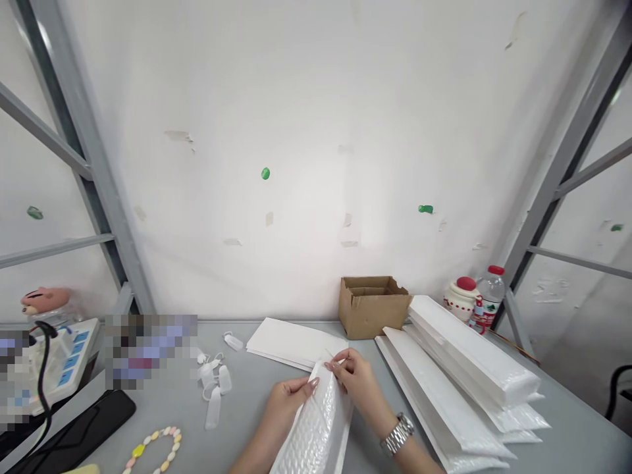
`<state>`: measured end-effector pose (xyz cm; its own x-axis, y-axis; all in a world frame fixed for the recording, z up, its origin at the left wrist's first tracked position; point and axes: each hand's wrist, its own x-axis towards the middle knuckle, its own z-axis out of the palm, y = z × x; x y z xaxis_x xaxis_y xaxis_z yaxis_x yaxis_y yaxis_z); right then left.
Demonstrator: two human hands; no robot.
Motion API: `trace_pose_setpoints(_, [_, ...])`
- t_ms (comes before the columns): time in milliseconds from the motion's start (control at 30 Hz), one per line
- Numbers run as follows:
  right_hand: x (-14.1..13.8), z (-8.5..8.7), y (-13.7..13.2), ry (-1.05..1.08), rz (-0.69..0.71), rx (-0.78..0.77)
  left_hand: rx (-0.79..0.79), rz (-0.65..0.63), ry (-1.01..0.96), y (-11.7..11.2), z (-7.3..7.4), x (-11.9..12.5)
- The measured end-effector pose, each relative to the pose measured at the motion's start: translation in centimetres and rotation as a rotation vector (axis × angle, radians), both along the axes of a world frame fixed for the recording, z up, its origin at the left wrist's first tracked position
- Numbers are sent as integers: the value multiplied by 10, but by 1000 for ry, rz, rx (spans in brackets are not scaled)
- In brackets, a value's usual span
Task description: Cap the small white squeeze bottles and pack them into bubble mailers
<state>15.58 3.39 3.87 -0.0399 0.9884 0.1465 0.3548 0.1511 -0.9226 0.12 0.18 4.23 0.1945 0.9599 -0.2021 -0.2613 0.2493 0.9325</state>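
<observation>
A white bubble mailer stands tilted in front of me, its lower end cut off by the bottom of the picture. My left hand is closed on its left edge near the top, thumb on the front. At the top right corner my right hand, with a metal watch on the wrist, pinches the mailer's upper end. A thin pale sliver shows by those fingertips; I cannot make out what it is. Just behind lie flat white mailers. Several white plastic tags with loops are scattered left of my left hand.
Stacked white padded mailers lie at the right. Behind them stand an open cardboard box, a white jar and a water bottle. A black phone, beaded bracelet and power strip are at left.
</observation>
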Motion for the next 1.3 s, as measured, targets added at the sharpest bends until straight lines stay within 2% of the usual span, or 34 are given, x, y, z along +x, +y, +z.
trace_pose_setpoints(100, [-7,0,-8,-16,-11,35,-8,19,-15,1,-1,-2])
trace_pose_setpoints(267, [-6,13,-13,-53,70,103,-52,51,-56,1,-1,-4])
trace_pose_setpoints(367, [6,20,-7,2,-61,130,-88,97,-110,-1,3,-4])
trace_pose_setpoints(433, [15,21,-2,67,-144,46,-134,161,-159,-4,7,-3])
trace_pose_setpoints(467, [18,21,0,95,-141,-19,-157,190,-179,-5,10,-3])
trace_pose_setpoints(533, [21,17,2,129,-49,-139,-183,213,-195,-7,13,-2])
trace_pose_setpoints(600, [20,13,2,155,54,-205,-166,160,-171,-9,15,-2])
trace_pose_setpoints(700, [14,10,1,205,128,-222,-109,65,-78,-11,13,-2])
trace_pose_setpoints(800, [13,16,-1,234,192,-201,-81,31,5,-9,11,-3])
trace_pose_setpoints(967, [18,31,-9,201,379,-212,-108,45,-25,-8,11,-5])
trace_pose_setpoints(1033, [18,32,-10,144,394,-203,-123,36,-55,-8,12,-5])
trace_pose_setpoints(1133, [16,26,-8,85,344,-167,-129,28,-72,-7,11,-5])
trace_pose_setpoints(1300, [14,16,-9,6,323,-190,-62,109,62,-4,6,-3])
